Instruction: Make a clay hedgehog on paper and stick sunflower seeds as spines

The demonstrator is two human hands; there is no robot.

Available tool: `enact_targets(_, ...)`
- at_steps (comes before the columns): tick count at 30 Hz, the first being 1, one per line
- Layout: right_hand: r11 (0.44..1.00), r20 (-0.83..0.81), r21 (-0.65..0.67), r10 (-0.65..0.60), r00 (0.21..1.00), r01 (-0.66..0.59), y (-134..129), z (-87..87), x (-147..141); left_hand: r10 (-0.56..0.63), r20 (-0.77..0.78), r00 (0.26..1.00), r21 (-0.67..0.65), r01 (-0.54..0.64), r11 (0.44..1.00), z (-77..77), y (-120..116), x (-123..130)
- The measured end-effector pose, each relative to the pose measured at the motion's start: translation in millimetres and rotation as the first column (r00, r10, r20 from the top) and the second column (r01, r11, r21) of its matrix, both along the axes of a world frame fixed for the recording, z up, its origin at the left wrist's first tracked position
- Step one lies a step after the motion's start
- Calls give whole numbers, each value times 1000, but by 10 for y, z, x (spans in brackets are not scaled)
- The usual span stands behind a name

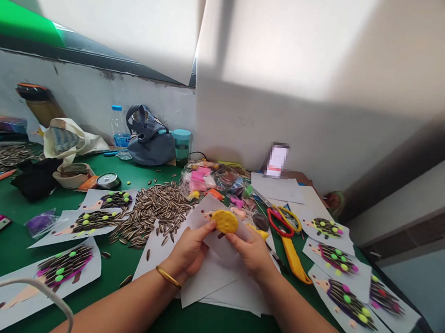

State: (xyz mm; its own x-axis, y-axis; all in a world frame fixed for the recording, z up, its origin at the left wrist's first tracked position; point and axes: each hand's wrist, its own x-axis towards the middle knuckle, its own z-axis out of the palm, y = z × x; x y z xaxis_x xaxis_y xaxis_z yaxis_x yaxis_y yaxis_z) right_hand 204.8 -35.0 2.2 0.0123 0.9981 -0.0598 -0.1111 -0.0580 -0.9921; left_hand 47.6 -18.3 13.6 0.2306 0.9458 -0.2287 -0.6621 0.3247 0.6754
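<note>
My left hand (191, 248) and my right hand (252, 251) are closed on either side of a white paper card (222, 246), raised over the table. A flattened oval of yellow clay (226, 222) is on the card, with a small pink pointed face and dark dots at its left end. My left thumb lies on the clay's left edge, and my right thumb touches its lower right edge. Fingers behind the card are partly hidden. White sheets (220, 292) lie below my hands. A heap of striped sunflower seeds (157, 207) spreads beside the card on the left.
Finished hedgehog cards lie left (91, 266) and right (340, 304). Red-handled scissors (280, 220) and a yellow utility knife (295, 259) are near my right hand. Bags of coloured clay (202, 179) sit behind the card. A white cable (43, 288) crosses the lower left.
</note>
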Motion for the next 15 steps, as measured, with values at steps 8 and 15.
enact_targets(8, 1000, 4, 5, 15, 1000, -15, -6, 12, 3, -47, 1, 999, 26, 47, 999, 23, -20, -8)
enact_targets(15, 1000, 26, 10, 13, 1000, -13, -10, 34, 18, -43, 0, 999, 12, 43, 999, 7, -4, -14)
